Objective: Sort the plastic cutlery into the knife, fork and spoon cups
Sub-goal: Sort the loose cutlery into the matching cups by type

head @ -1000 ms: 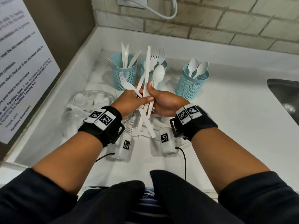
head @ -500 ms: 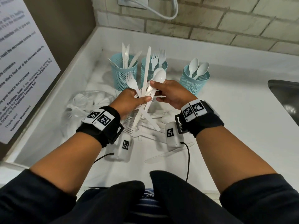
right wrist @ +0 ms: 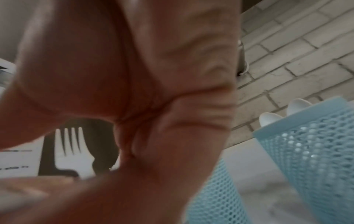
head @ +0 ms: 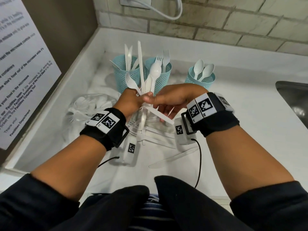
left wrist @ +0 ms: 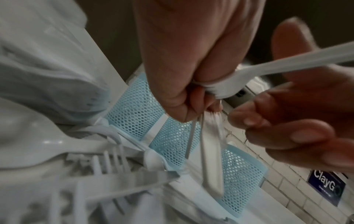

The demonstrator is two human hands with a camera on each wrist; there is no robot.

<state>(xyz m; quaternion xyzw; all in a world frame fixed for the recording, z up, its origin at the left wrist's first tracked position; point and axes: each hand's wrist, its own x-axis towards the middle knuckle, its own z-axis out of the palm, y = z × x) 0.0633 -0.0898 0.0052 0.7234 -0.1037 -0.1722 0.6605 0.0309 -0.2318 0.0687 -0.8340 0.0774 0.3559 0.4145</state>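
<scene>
Overhead, brick wall [head: 233,25]; below, white counter [head: 250,130].

White cutlery bunch [head: 145,84] upright (fanned).

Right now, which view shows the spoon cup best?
The head view: the spoon cup stands whole, rightmost of three, holding two spoons. The right wrist view shows its mesh wall close and cropped; the left wrist view shows only blurred mesh.
</scene>
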